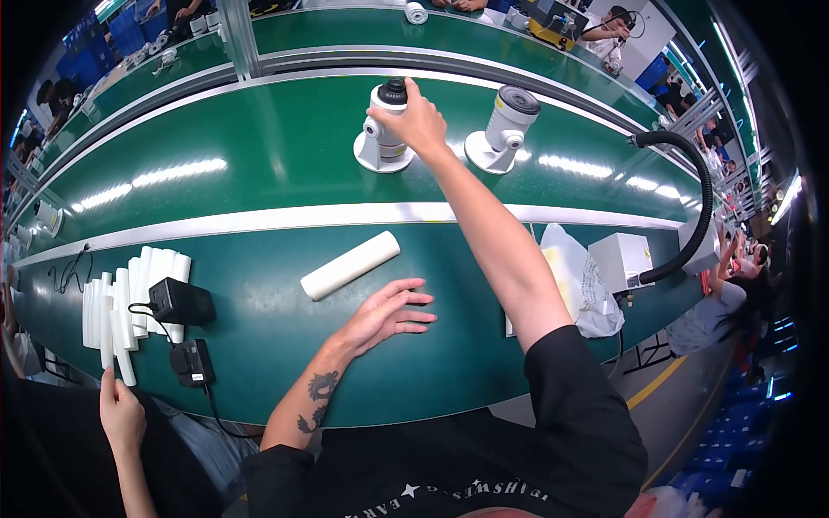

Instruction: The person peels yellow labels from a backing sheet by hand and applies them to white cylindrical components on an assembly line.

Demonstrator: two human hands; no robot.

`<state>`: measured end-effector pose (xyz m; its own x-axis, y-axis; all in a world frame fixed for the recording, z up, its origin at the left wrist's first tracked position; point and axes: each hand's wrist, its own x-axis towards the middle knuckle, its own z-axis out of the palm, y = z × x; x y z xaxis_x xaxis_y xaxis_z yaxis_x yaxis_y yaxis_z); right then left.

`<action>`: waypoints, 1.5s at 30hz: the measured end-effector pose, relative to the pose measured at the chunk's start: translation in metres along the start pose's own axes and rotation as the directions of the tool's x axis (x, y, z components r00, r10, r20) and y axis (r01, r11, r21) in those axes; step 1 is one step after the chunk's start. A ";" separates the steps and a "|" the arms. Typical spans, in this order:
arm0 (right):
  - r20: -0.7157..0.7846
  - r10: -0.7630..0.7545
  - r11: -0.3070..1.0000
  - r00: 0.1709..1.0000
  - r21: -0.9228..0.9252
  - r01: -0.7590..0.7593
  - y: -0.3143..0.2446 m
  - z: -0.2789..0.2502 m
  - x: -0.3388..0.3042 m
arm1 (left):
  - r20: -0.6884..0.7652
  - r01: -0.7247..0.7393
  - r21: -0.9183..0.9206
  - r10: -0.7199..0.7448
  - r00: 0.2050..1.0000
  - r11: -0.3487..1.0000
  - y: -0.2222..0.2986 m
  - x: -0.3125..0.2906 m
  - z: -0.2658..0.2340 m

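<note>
My right hand [419,123] reaches over to the far green belt. Its fingers are wrapped round the upper part of a white cylindrical device [394,154] with a black ribbed top, standing on a round-based pivoting stand. To its right is a similar white device [503,134], tilted, with a dark round face on top. My left hand [384,318] hovers or rests palm-inward over the near table, fingers spread, holding nothing. Just beyond it, a white roll or tube [350,266] lies slantwise on the table.
At the left are several white tubes [121,293], a black box [181,302] and a black adapter [192,363] with cables. Another person's hand [121,410] touches a tube. At right lie a plastic bag [591,289], a white box [622,262] and a black hose [710,198].
</note>
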<state>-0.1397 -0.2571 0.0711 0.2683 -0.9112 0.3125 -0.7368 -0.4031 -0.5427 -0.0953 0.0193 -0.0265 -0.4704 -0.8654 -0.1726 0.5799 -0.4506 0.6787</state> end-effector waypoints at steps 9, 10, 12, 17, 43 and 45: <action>-0.307 0.139 0.851 0.941 0.522 0.045 0.063 0.029 -0.083 | -0.011 -0.023 -0.025 0.023 1.000 0.999 -0.001 -0.001 -0.001; -0.368 0.192 0.850 0.910 0.526 0.033 0.081 0.030 -0.096 | -0.010 -0.020 -0.025 0.020 1.000 0.999 -0.002 0.000 0.000; -0.482 0.277 0.881 0.831 0.472 -0.020 0.126 0.033 -0.108 | -0.005 -0.012 -0.029 0.012 1.000 1.000 -0.004 0.002 -0.001; -0.600 0.474 0.856 0.644 0.486 -0.178 0.140 0.011 -0.082 | -0.007 -0.005 -0.012 0.005 1.000 1.000 -0.001 0.000 -0.002; 0.230 -0.263 0.809 0.937 0.582 0.084 0.051 -0.063 -0.298 | -0.255 -0.444 0.059 0.443 0.859 0.894 0.064 -0.029 -0.014; 0.246 -0.381 0.804 0.891 0.565 0.188 0.056 -0.061 -0.304 | -0.242 -0.450 0.028 0.443 0.863 0.893 0.062 -0.020 -0.016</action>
<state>-0.3006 0.0030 -0.0063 0.6728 -0.6790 0.2939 -0.1912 -0.5433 -0.8175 -0.0396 0.0057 0.0078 0.0117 -0.9997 -0.0213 0.7107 -0.0067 0.7035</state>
